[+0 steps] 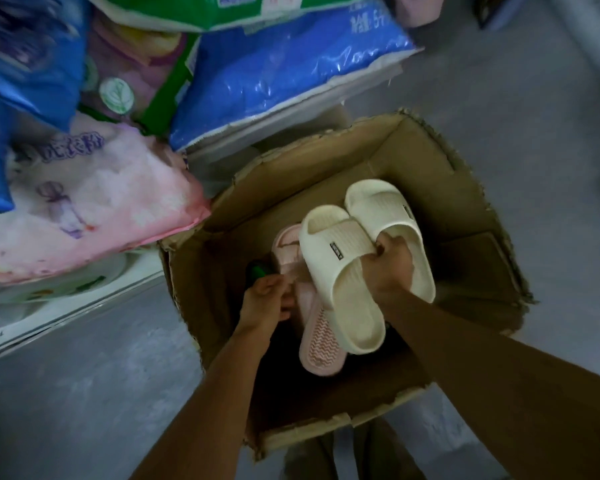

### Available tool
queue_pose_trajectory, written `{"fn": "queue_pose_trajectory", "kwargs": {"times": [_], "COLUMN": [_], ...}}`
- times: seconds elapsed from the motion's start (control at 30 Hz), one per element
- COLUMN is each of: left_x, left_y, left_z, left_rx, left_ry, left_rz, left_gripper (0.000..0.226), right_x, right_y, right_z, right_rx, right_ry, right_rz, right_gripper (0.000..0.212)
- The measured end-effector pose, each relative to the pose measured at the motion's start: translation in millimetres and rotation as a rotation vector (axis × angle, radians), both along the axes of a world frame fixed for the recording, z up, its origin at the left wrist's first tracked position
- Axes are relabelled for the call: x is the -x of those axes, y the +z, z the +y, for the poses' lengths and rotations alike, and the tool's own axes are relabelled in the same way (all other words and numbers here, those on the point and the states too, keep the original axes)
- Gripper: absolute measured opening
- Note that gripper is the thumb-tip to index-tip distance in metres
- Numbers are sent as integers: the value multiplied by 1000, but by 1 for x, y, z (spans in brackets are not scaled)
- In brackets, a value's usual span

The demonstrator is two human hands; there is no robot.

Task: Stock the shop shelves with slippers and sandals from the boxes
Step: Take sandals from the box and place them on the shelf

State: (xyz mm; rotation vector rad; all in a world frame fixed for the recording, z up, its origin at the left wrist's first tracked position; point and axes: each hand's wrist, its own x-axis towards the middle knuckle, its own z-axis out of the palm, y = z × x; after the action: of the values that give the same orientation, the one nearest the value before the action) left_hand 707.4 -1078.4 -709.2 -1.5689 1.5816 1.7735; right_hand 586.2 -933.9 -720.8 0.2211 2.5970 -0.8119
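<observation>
Grey floor [84, 393] fills most of the frame; upper left is a heap of bulk plastic bags, a blue bag [284, 74] at top centre and a pink bag [94, 209] at middle left, resting on a low white shelf edge [66, 306]. Centre to lower right sits an open cardboard box [447, 209] with ragged torn flaps, interior dark, nearly emptied. Both bare arms reach in from the bottom edge. Right hand [392, 265] is closed around a pair of cream slippers [343, 271], fingers hooked under the straps, both held together above the box floor, long axes running upper right to lower left, toes pointing away toward upper right. Left hand [271, 299] is clenched on a pink slipper [316, 337] that lies just left of and partly under the cream pair, sole up at its near end showing zigzag tread, axis roughly up-down in the frame; a second pink one seems to lie behind it, hard to tell. A small green object [257, 270] peeks out just above the left hand, unclear what. Judgement: slippers are in hand on both sides, so the next move is a lift straight up out of the box toward the shelves; the pink slipper is the left hand's, the cream pair the right's, and the overlap means the cream pair should clear first.
</observation>
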Motion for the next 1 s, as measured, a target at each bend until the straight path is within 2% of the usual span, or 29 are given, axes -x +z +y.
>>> {"fn": "queue_pose_trajectory", "kwargs": {"times": [0.13,0.43,0.6,0.7,0.8,1.0], "left_x": [7,4,-9,-21,-39,-92], "left_y": [50,172,244,287,327,397], "left_z": [-21,-41,-57,-64,-66,-65], "left_rx": [-20,-54,-27,-7,43,167], "left_ry": [63,100,150,214,263,173], "left_rz": [43,195,263,282,375,529], "left_gripper": [11,19,28,29,25,34], "right_x": [0,3,-8,-16,-21,-40], "right_y": [52,186,251,284,316,380], "right_z": [16,13,7,7,9,-1], "right_rx": [-22,-35,59,166,238,317], "right_ry": [191,456,566,710,869,1168], "right_rz": [90,280,357,406,434,449], "right_gripper": [12,16,16,18,23,26]}}
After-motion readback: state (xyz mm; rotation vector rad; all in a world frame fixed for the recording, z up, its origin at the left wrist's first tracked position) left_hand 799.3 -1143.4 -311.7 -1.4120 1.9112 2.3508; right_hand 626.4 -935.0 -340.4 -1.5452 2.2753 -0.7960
